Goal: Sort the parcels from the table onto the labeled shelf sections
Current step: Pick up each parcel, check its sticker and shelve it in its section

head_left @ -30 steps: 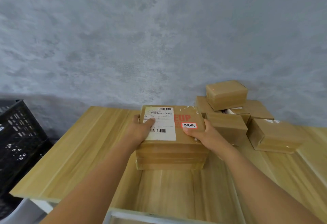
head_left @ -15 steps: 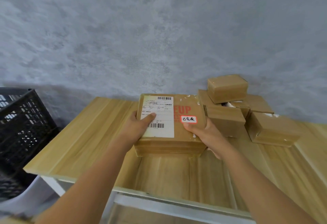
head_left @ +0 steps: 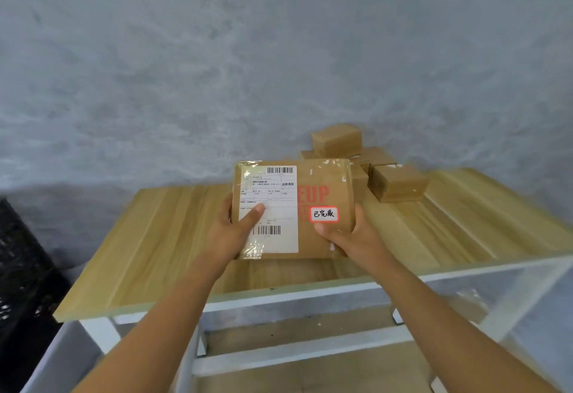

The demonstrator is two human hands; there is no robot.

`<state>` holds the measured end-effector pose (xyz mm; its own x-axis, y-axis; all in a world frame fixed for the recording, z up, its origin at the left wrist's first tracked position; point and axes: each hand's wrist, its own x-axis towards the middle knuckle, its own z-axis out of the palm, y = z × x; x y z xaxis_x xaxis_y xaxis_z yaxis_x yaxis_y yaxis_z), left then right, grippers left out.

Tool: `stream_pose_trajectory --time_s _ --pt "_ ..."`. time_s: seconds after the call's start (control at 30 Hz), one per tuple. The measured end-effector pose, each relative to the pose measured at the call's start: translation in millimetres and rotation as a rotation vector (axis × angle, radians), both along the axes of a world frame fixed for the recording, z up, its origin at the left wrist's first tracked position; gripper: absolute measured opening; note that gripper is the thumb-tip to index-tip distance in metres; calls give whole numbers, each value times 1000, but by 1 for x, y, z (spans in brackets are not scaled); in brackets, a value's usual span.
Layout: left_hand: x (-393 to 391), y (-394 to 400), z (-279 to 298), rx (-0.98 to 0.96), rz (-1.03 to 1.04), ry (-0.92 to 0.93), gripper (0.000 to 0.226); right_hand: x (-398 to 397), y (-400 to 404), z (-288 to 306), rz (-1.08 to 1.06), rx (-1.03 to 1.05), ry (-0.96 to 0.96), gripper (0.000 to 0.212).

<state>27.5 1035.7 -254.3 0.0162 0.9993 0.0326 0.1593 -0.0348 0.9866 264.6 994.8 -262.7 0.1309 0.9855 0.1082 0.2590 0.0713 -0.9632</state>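
- Brown cardboard parcel (head_left: 322,237) held up in front of the person, above the near part of the bench (head_left: 148,253), top face tilted toward the camera.
- Left hand (head_left: 231,233) grips the parcel's left edge; thumb lies flat across the white shipping label (head_left: 273,203), remaining fingers hidden behind the box.
- Right hand (head_left: 347,237) grips the lower right corner; thumb presses on the top face just below the small red-bordered sticker (head_left: 324,214), other fingers wrapped underneath, out of sight.
- Shipping label covers the left part of the top face, barcodes at its top and lower part; small print too fine to read.
- Red printed letters "EUP" show on the bare cardboard right of the label, just above the sticker.
- Clear tape glints along the parcel's edges.
- Pile of smaller parcels (head_left: 397,183) sits at the far right of the bench against the grey wall (head_left: 279,51); one small box (head_left: 338,139) is stacked on top of the others.
- Held parcel overlaps the pile's left side in view; contact cannot be told.
- Bench top is light wood grain on a white frame (head_left: 310,296), a lower crossbar visible under it.
- Black lattice crate (head_left: 21,268) at the left edge, beside the bench, partly cut off.
- Both forearms reach in from the bottom of the frame.
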Motion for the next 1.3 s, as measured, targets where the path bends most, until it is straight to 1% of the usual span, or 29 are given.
stream_pose_trajectory --time_s 0.07,0.13,0.23,0.27,0.3,0.4,0.5,0.6,0.7,0.83,0.87,1.0,1.1,1.23,1.3 --pt "-5 -9 10 17 -32 18 48 -3 -16 10 -44 38 -10 63" --pt "-5 -17 24 52 -70 28 45 -2 -33 21 -87 78 -21 68" --pt "9 -33 47 111 -119 5 25 4 -66 42 -175 135 -35 67" --pt "16 -39 53 124 -134 -10 23 9 -78 49 -202 156 -35 65" --pt "23 -46 60 133 -152 -18 24 14 -90 54 -227 170 -33 62" --pt "53 -67 77 163 -214 -52 41 31 -130 69 -306 206 -27 57" --pt "91 -95 92 189 -289 -66 46 55 -174 81 -418 240 -9 52" --pt "138 -132 103 199 -383 -63 54 86 -231 89 -526 247 -2 57" --pt "193 -185 114 216 -488 -46 57 125 -303 93 -632 232 -15 63" --pt "274 -277 120 230 -660 -64 45 179 -424 96 -736 214 -47 77" --pt "294 -302 120 232 -692 -70 45 191 -457 98 -756 209 -49 78" --pt "367 -400 114 231 -832 -90 63 232 -580 103 -875 203 -68 76" --pt "408 -472 111 236 -929 -86 58 256 -655 102 -974 193 -73 76" --pt "452 -548 117 253 -1058 -90 52 276 -738 107 -1073 209 -81 63" --pt "475 -579 124 272 -1122 -105 52 289 -773 113 -1118 227 -78 61"
